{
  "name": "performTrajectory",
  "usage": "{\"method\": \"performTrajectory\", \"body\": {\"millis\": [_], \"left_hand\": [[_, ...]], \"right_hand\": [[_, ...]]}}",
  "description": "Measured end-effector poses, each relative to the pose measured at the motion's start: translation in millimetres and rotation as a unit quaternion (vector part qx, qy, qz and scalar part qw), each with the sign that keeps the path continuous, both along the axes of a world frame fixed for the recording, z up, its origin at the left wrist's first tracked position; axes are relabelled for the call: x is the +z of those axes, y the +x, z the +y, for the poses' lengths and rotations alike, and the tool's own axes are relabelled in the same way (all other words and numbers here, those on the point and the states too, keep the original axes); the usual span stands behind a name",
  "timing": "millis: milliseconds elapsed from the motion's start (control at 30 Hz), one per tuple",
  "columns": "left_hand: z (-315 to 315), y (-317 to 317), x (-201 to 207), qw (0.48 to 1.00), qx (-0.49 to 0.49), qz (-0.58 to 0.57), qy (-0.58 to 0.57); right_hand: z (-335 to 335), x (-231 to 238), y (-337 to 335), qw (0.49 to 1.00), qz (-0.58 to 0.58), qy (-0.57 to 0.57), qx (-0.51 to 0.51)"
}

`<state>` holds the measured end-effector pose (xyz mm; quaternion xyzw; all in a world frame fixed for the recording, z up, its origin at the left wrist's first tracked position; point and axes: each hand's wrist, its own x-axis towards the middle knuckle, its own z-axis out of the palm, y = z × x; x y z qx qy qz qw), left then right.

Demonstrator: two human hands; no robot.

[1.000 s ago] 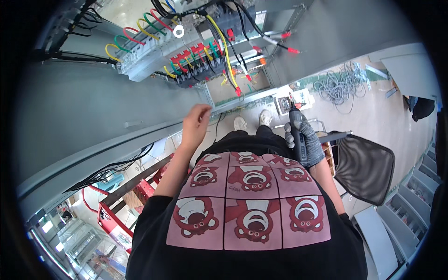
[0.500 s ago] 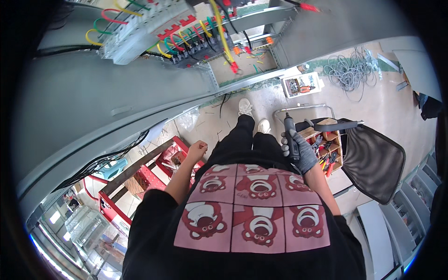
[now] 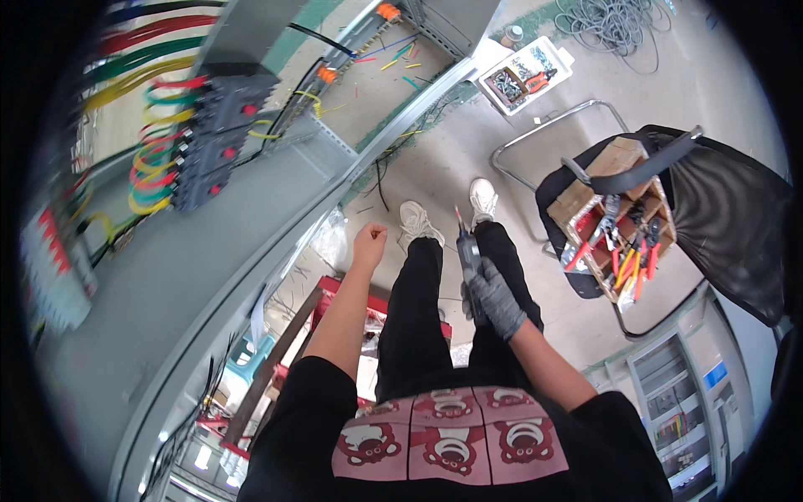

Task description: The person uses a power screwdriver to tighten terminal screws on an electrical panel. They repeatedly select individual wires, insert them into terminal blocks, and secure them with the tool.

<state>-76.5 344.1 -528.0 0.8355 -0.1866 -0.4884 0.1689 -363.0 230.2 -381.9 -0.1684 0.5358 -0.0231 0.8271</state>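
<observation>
In my right hand (image 3: pixel 495 301), which wears a grey glove, is a dark cordless screwdriver (image 3: pixel 470 251). Its thin bit points away from me, over the floor between my shoes and the chair. My bare left hand (image 3: pixel 370 245) is held out over the floor beside my left shoe, its fingers curled closed. Whatever may be inside those fingers is hidden. Left of it stands a grey metal cabinet (image 3: pixel 251 243), with black circuit breakers (image 3: pixel 219 142) and looped red, green and yellow wires (image 3: pixel 150 171).
On a black mesh chair (image 3: pixel 726 226) at right sits a wooden toolbox (image 3: pixel 577 205) holding pliers and other hand tools. Beyond it is a white tray (image 3: pixel 525 98) of small hardware. Grey cable (image 3: pixel 611 29) lies coiled at the far right. A red cart (image 3: pixel 322 297) stands near my left arm.
My view has swung to the right and the cabinet wiring looks nearer. Both hands have moved forward; the screwdriver stays in my right hand. My left hand stays closed.
</observation>
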Motion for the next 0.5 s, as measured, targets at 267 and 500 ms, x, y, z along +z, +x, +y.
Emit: {"method": "performTrajectory", "body": {"millis": [267, 500], "left_hand": [[-55, 36, -196, 0.985, -0.127, -0.105, -0.043], [-74, 43, -365, 0.964, -0.168, -0.206, -0.020]], "right_hand": [[38, -118, 10, 0.998, 0.028, 0.025, -0.043], [29, -175, 13, 0.994, 0.065, 0.072, -0.043]]}}
